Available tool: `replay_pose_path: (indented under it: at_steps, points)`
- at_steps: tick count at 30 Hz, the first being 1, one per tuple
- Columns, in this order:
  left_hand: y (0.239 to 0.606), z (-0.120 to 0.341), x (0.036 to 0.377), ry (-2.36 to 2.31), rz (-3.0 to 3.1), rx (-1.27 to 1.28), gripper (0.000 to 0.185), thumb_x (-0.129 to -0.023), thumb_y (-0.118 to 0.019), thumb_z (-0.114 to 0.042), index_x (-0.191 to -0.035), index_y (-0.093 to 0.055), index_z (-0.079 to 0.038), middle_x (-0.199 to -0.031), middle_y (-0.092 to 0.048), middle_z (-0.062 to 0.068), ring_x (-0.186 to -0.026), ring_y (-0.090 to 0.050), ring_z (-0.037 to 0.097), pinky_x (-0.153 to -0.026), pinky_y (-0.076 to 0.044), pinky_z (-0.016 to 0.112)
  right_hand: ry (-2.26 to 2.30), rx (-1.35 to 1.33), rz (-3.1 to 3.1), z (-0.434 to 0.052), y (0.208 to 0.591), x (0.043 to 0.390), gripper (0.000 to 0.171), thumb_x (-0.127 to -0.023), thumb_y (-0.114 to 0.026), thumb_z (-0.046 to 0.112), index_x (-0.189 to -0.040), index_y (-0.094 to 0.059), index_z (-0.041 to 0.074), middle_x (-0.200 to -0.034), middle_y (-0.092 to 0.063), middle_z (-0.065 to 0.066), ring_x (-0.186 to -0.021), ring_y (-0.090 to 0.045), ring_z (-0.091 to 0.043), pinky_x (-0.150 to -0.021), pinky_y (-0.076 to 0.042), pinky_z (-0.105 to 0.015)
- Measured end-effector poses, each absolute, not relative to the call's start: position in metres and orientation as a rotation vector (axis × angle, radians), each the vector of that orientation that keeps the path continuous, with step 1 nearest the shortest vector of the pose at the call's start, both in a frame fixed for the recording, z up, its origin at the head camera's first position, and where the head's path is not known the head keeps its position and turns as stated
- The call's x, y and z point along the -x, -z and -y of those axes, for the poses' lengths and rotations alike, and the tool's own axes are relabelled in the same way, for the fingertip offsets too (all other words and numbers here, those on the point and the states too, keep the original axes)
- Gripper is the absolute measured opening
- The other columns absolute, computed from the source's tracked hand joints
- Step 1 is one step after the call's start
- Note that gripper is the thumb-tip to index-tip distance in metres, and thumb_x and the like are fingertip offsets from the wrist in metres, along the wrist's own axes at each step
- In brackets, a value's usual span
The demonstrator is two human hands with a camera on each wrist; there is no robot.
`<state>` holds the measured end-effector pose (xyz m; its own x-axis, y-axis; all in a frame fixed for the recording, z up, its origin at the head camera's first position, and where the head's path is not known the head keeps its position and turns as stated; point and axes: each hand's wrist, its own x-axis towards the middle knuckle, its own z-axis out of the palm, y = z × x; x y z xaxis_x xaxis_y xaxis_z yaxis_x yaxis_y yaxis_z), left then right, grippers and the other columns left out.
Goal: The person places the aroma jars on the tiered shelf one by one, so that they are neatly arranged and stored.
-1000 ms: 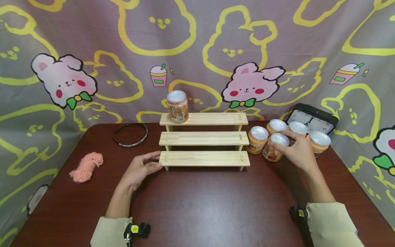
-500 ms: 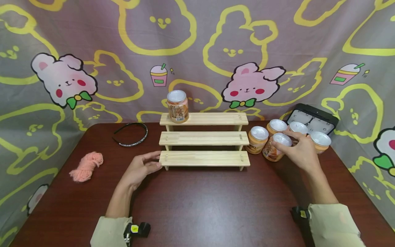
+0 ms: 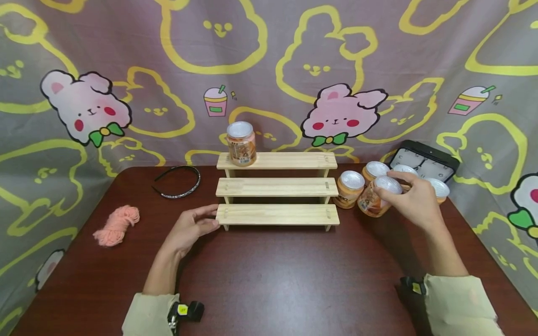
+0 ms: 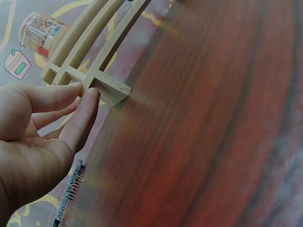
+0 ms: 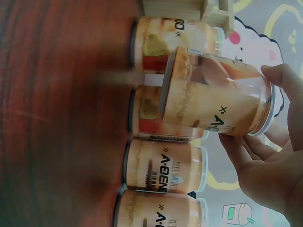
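Note:
My right hand [image 3: 418, 200] grips a jar [image 3: 373, 201] with a silvery lid near its top. In the right wrist view this jar [image 5: 208, 101] is tilted in front of other jars, its base off the table. My left hand [image 3: 189, 233] pinches the left end of the lowest board of a three-step wooden shelf [image 3: 275, 214], thumb and fingertips on the board in the left wrist view. Another jar [image 3: 242, 145] stands upright at the left of the top step. Several like jars, one of them a jar [image 3: 349, 190] beside the shelf, stand to the right, some partly hidden by my right hand.
A black clock [image 3: 428, 158] leans at the back right behind the jars. On the left lie a sparkly black headband [image 3: 180, 195] and a skein of pink yarn [image 3: 117, 226]. A patterned curtain [image 3: 269, 93] hangs behind the dark brown table [image 3: 269, 280].
My right hand has closed its hold on the front jar and raised it slightly, tilting it and shifting a little to the right. My left hand stays on the shelf.

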<state>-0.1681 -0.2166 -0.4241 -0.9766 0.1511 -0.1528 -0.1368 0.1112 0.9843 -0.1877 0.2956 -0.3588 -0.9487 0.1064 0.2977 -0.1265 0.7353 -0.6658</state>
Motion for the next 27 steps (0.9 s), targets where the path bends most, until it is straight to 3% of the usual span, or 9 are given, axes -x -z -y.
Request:
replay_pose_path:
  at_steps: [5,13,22,27]
  points:
    - [0.424,0.216,0.169,-1.966,-2.17,-0.007,0.057,-0.092,-0.065,0.009,-0.146,-0.045,0.011,-0.136,-0.051,0.03,-0.097,-0.065,0.01,-0.084,-0.056,0.019,-1.069,-0.018,2.647,-0.296,0.352,0.187,0.057,-0.087,-0.08,0.036,-0.126,-0.066,-0.004,-0.124,-0.062,-0.029,-0.1,-0.059,-0.034,-0.061,-0.042,-0.007]
    - [0.424,0.217,0.168,-1.967,-2.17,-0.017,0.056,-0.093,-0.063,0.01,-0.146,-0.045,0.012,-0.135,-0.051,0.031,-0.096,-0.065,0.009,-0.084,-0.056,0.019,-1.154,-0.074,2.628,-0.289,0.344,0.183,0.049,-0.087,-0.081,0.034,-0.12,-0.071,0.0,-0.117,-0.065,-0.016,-0.093,-0.056,-0.005,-0.072,-0.045,-0.008]
    - [0.424,0.217,0.168,-1.965,-2.176,-0.023,0.057,-0.092,-0.065,0.008,-0.146,-0.045,0.012,-0.135,-0.052,0.031,-0.096,-0.065,0.01,-0.084,-0.056,0.019,-1.336,-0.154,2.556,-0.274,0.342,0.187,0.043,-0.088,-0.081,0.02,-0.123,-0.069,-0.002,-0.115,-0.061,-0.005,-0.094,-0.058,-0.003,-0.082,-0.047,-0.003]
    - [0.424,0.217,0.167,-1.968,-2.172,-0.014,0.057,-0.093,-0.064,0.009,-0.146,-0.045,0.011,-0.134,-0.052,0.03,-0.096,-0.065,0.01,-0.083,-0.056,0.019,-1.337,-0.135,2.543,-0.268,0.339,0.188,0.046,-0.088,-0.08,0.021,-0.126,-0.068,-0.002,-0.118,-0.062,-0.004,-0.098,-0.057,-0.004,-0.085,-0.044,-0.004]
